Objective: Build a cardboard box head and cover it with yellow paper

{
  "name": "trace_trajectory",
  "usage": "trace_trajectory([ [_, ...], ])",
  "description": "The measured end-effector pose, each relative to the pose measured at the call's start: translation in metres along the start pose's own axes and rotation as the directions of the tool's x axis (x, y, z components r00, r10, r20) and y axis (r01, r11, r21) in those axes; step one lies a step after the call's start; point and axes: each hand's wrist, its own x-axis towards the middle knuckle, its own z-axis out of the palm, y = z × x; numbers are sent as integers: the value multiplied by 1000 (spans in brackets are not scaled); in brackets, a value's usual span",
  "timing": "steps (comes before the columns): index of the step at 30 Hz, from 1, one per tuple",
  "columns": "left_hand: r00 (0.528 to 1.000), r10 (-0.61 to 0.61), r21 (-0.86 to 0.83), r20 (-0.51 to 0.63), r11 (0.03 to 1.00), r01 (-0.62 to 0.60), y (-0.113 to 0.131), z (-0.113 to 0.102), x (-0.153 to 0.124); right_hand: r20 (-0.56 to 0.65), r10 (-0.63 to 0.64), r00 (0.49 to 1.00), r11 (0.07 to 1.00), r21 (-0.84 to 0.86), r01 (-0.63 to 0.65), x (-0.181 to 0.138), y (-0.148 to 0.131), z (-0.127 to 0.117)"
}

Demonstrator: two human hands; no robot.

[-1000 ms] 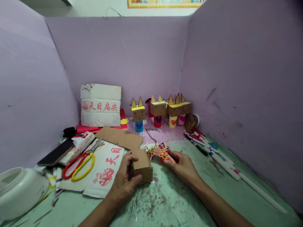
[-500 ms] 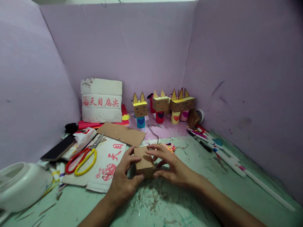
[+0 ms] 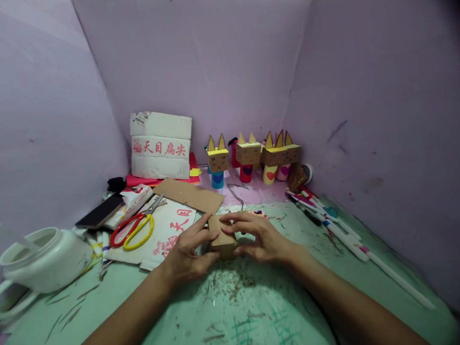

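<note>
A small brown cardboard box [image 3: 222, 234] rests on the green table between my hands. My left hand [image 3: 191, 248] grips its left side, with the thumb at the near lower corner and the fingers along the top edge. On the other side my right hand [image 3: 259, 237] has its fingertips on the top and its thumb near the front right corner. The palms hide parts of the box's sides. Close behind the right fingers, a small colourful patterned item [image 3: 258, 213] is mostly covered. Dark crumbs and scraps [image 3: 236, 283] lie on the table in front of the box.
Scissors with red and yellow handles [image 3: 138, 227] lie on white printed cardboard [image 3: 168, 240] at left, near a white teapot [image 3: 48, 257]. Several cardboard-headed figures [image 3: 218, 161] stand at the back. Markers [image 3: 341, 234] lie along the right wall. A brown cardboard strip [image 3: 189, 194] lies behind.
The camera view has tilted down and shifted left, so the scene appears higher and farther right. Both hands stay on the box, with the right fingers lying further across its top.
</note>
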Motion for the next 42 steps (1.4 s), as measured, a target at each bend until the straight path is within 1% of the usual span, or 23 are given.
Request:
trace_trajectory([
  [4, 998, 16, 31, -68, 999, -14, 0, 1, -1, -96, 10, 995, 990, 143, 4, -3, 6, 8],
  [6, 996, 25, 41, -83, 999, -22, -1, 2, -2, -123, 20, 992, 989, 150, -2, -3, 7, 10],
  [10, 995, 64, 92, -79, 994, -57, -3, 3, 0, -113, 7, 994, 997, 72, 1, -1, 5, 7],
  [13, 995, 89, 131, -51, 988, -82, -4, 2, 2, -99, 7, 995, 1000, 23, -4, 0, 3, 3],
  [16, 995, 94, 137, -22, 986, -90, -6, 2, 1, -107, 38, 994, 997, 72, -30, 0, 3, 3],
  [20, 997, 74, 135, -37, 989, -68, -9, 3, -2, -126, 82, 989, 986, 155, -62, -2, 6, 9],
  [22, 997, 59, 135, -48, 989, -52, -10, 3, -3, -134, 96, 986, 984, 160, -74, -3, 8, 12],
  [25, 999, 32, 139, -28, 990, -28, -7, 4, -3, -145, 109, 983, 984, 153, -87, -5, 7, 13],
  [28, 999, 8, 176, -42, 984, -1, -2, 5, -2, -139, 86, 987, 990, 122, -69, -7, 1, 10],
  [30, 997, 39, 197, -71, 980, -24, 2, 3, -1, -136, 65, 989, 991, 128, -47, -8, -5, 6],
  [31, 993, 71, 212, -91, 976, -50, 4, 2, 1, -147, 77, 986, 985, 165, -52, -9, -7, 4],
  [32, 987, 108, 233, -116, 969, -79, 6, 0, 2, -179, 125, 976, 969, 235, -81, -9, -9, 3],
  [33, 979, 148, 258, -140, 960, -108, 8, -2, 4, -224, 210, 952, 935, 331, -128, -10, -10, 1],
  [35, 960, 222, 300, -172, 940, -163, 12, -5, 6, -270, 398, 877, 807, 558, -194, -9, -11, 1],
  [36, 952, 255, 311, -167, 930, -195, 13, -5, 7, -257, 473, 843, 729, 652, -210, -8, -10, 1],
  [37, 946, 288, 315, -147, 920, -231, 14, -5, 7, -224, 521, 824, 659, 719, -222, -7, -10, 3],
  [39, 934, 347, 317, -88, 898, -304, 14, -3, 6, -130, 556, 821, 570, 778, -263, -3, -11, 8],
  [40, 926, 373, 318, -55, 886, -338, 14, -1, 5, -86, 556, 827, 551, 783, -289, -2, -12, 11],
  [42, 914, 407, 309, 8, 868, -389, 11, 4, 2, -44, 549, 835, 548, 773, -319, 1, -14, 17],
])
